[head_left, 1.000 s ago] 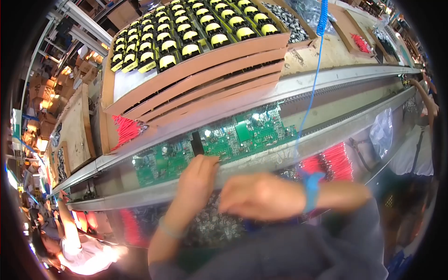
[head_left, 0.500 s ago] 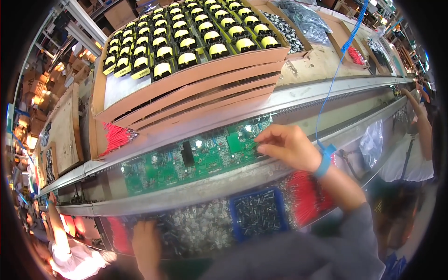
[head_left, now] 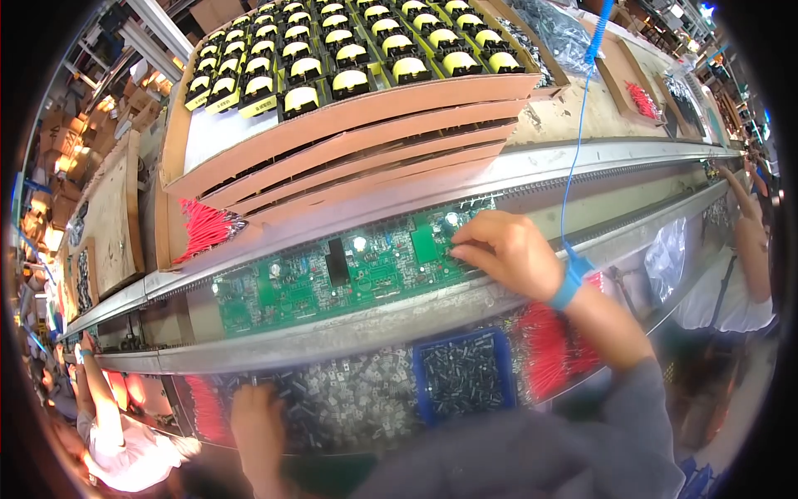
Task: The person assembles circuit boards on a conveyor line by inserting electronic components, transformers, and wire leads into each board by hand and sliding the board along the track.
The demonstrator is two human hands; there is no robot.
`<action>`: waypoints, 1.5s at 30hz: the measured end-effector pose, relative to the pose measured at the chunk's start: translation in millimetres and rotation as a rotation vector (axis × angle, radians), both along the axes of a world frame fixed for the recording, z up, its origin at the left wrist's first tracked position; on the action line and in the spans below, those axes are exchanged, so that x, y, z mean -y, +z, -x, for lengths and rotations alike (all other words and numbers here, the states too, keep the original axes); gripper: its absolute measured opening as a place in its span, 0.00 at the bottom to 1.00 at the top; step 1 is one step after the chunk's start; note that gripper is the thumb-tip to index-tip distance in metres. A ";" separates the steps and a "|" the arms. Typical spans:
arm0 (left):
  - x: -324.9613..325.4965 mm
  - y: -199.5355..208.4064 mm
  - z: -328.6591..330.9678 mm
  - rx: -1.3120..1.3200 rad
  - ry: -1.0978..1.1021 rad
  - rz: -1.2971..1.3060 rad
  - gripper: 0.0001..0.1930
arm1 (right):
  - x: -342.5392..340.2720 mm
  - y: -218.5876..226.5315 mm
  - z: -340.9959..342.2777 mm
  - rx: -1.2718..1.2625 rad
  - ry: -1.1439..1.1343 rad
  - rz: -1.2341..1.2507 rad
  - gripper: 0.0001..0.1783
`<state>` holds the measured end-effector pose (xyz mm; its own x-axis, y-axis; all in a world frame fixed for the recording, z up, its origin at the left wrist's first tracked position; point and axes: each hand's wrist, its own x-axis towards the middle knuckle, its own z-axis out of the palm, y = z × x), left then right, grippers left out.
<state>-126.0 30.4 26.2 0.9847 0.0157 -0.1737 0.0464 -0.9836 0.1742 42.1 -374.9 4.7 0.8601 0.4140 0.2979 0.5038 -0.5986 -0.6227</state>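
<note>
The right hand (head_left: 507, 249) has stayed on the green board (head_left: 349, 270), fingers together, pressing. The left hand (head_left: 259, 428) has moved deeper into the parts bin (head_left: 357, 399); its fingers are blurred, I cannot tell their state.

Electronics factory, conveyor line (head_left: 532, 170), circuit boards (head_left: 349, 270)

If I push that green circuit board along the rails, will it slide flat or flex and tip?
The green circuit board looks like a thin flat panel, probably stiff with slight flex. It lies between two metal rails, so it likely slides rather than tips. Its upright parts look fragile; the right hand touches its right end.
</note>
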 end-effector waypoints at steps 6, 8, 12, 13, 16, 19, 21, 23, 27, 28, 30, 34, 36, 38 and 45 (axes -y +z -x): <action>-3.0 -5.7 0.9 0.110 -0.083 0.018 0.13 | -3.8 3.1 0.1 -0.002 -0.003 0.034 0.06; -7.6 -7.1 2.1 0.050 -0.149 0.039 0.10 | -4.2 2.9 0.8 -0.012 -0.009 0.039 0.07; -11.8 -11.3 2.7 0.033 -0.212 -0.073 0.07 | -6.7 6.0 1.5 0.064 -0.006 0.131 0.08; -8.9 -11.2 1.1 0.041 -0.180 -0.078 0.06 | -8.0 9.0 1.6 0.064 -0.006 0.131 0.08; -6.7 -12.2 -0.5 0.068 -0.146 -0.091 0.05 | -11.8 14.1 0.3 0.101 0.044 0.284 0.08; -2.7 -10.6 -5.6 0.091 -0.148 -0.086 0.05 | -6.8 14.0 -8.0 -0.005 0.072 0.301 0.09; -3.5 -9.7 -7.3 0.091 -0.147 -0.085 0.05 | -1.9 9.9 -17.1 -0.092 0.132 0.264 0.08; -10.4 -12.2 -8.3 0.098 -0.192 -0.051 0.04 | 0.4 10.8 -19.0 -0.106 0.159 0.233 0.07; -12.4 1.7 -9.0 0.055 -0.164 0.014 0.08 | -4.6 11.2 -10.5 0.008 0.161 0.288 0.07; -8.3 7.9 -9.7 0.061 -0.109 0.114 0.11 | -6.9 12.6 -7.2 0.066 0.146 0.299 0.08; -1.2 21.9 -12.9 0.066 -0.047 0.205 0.15 | -12.8 13.6 -3.8 0.086 0.137 0.303 0.08; 20.7 37.2 -20.4 0.054 0.005 0.801 0.19 | -19.8 10.3 2.2 0.180 0.137 0.340 0.09; 32.6 32.4 -25.9 -0.035 0.204 1.164 0.15 | -19.4 14.3 3.8 0.169 0.131 0.416 0.09; 45.0 29.1 -31.5 -0.079 0.295 1.343 0.16 | -16.8 13.6 5.7 0.162 0.102 0.459 0.08; 49.8 15.9 -46.4 -0.102 0.240 1.265 0.17 | -13.5 13.8 6.0 0.115 0.069 0.410 0.09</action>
<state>-79.6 -19.5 42.0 0.9616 -0.0402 -0.2716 0.2663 -0.1042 0.9582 36.1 -361.4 18.5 0.7968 0.5739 0.1890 0.6040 -0.7471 -0.2775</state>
